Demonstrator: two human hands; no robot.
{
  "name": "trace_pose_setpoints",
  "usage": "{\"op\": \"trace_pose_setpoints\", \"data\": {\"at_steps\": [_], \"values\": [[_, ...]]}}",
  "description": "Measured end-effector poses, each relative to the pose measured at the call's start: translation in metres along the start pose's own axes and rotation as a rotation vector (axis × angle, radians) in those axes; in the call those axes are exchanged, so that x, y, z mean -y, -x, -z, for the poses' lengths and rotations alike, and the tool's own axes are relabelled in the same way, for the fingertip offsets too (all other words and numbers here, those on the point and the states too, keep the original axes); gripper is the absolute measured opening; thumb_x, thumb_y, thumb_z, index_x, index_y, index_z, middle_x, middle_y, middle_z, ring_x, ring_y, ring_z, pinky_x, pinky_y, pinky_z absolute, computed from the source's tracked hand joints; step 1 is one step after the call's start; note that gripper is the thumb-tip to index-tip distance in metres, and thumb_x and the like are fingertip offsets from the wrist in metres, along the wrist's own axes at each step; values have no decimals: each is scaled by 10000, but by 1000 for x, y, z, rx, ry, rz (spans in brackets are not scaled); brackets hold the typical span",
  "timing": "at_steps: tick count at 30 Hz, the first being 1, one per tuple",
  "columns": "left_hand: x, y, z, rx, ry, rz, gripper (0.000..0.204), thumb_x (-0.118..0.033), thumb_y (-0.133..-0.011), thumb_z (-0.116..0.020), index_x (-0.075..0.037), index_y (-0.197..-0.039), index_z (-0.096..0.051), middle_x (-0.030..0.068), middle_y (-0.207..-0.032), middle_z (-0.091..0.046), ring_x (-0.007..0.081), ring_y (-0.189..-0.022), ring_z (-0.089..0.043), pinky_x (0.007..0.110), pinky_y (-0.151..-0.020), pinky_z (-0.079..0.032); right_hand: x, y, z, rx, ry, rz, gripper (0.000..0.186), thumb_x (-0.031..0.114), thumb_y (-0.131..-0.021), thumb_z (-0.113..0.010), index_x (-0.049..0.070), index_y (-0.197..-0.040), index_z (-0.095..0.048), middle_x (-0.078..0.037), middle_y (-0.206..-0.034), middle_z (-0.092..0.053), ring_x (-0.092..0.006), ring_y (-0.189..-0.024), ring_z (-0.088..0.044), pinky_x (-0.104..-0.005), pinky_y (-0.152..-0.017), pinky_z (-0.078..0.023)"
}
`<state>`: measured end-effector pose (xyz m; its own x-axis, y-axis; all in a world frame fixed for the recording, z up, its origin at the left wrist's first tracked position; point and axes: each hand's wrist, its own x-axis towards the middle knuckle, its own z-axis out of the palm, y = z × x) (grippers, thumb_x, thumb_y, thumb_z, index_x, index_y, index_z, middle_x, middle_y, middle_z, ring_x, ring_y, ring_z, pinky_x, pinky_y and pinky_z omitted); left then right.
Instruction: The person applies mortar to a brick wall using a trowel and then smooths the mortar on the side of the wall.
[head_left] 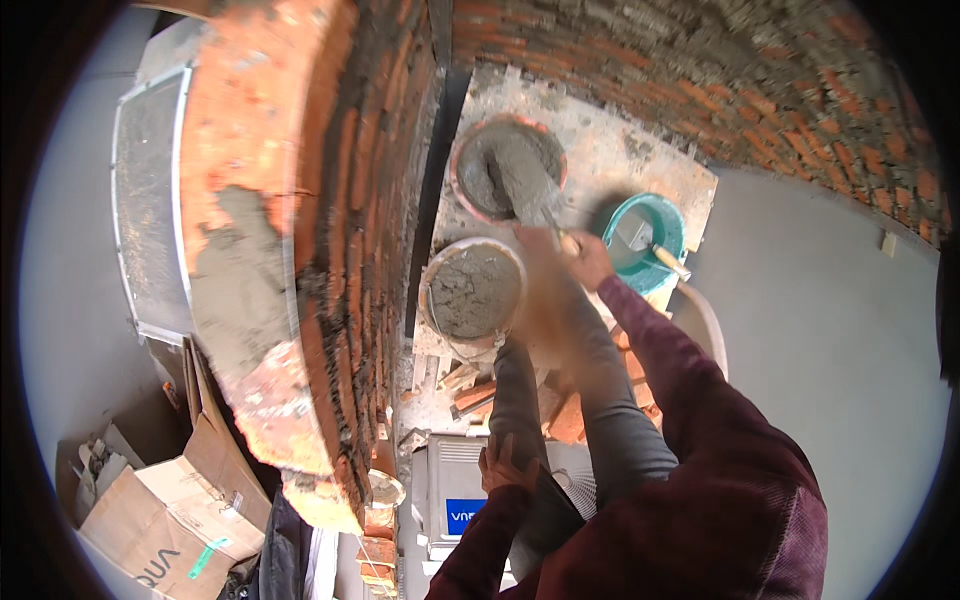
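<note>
My right hand [590,262] grips the wooden handle of a trowel [540,195], whose blade is loaded with grey mortar over a red bucket [461,170] of mortar. A white bucket [470,290] of mortar stands just below it, beside my legs. To the right of my right hand is a teal bucket [672,225] with a wooden-handled tool [668,260] in it. My left hand [508,462] rests on my left leg with its fingers spread.
The buckets stand on a stained board [590,120] between brick walls [330,200]. Bricks [568,420] and a grey case [445,460] lie by my legs. Cardboard boxes [160,510] are at lower left. Grey floor [820,330] extends to the right.
</note>
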<state>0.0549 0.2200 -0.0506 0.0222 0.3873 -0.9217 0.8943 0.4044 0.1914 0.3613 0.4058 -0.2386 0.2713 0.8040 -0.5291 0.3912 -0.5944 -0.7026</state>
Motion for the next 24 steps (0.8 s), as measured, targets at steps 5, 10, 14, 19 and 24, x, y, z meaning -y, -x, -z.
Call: {"op": "trace_pose_setpoints", "data": {"at_steps": [5,10,14,19,24], "values": [[32,0,-22,-140,103,-114,786,-373,-689,-715,-126,-1359,-388,213,-1416,-300,381,-1322,-248,464,-1083,-252,106,116,76,67,70,114,333,153,-686,-656,-6,-973,-597,-196,-723,-586,-269,-668,-593,-382,-651,-478],[23,21,11,-300,215,-273,735,-377,-714,-693,-54,-1323,-439,260,-1328,-407,399,-1278,-332,434,-1086,-251,323,210,180,408,-14,-180,298,132,-798,-611,-11,-1049,-535,-73,-684,-558,-138,-537,-552,-295,-477,-456],[52,15,11,-465,243,-213,678,-338,-704,-702,-33,-1271,-489,262,-1339,-391,397,-1264,-360,419,-1063,-302,417,188,219,712,-244,-142,166,99,-854,-567,32,-999,-520,-24,-706,-547,-86,-501,-536,-233,-411,-449],[35,70,35,-533,519,-61,654,-254,-688,-720,-21,-1260,-503,267,-1340,-396,377,-1265,-373,404,-1058,-314,520,32,238,810,-657,-333,120,159,-894,-519,68,-973,-512,4,-644,-511,-58,-459,-484,-196,-352,-410],[23,110,20,-435,565,123,662,-295,-697,-703,-20,-1265,-503,276,-1327,-409,385,-1273,-353,399,-1068,-294,526,30,247,817,-707,-378,184,193,-919,-517,42,-1025,-511,-5,-646,-500,-84,-451,-459,-227,-363,-398]]}}
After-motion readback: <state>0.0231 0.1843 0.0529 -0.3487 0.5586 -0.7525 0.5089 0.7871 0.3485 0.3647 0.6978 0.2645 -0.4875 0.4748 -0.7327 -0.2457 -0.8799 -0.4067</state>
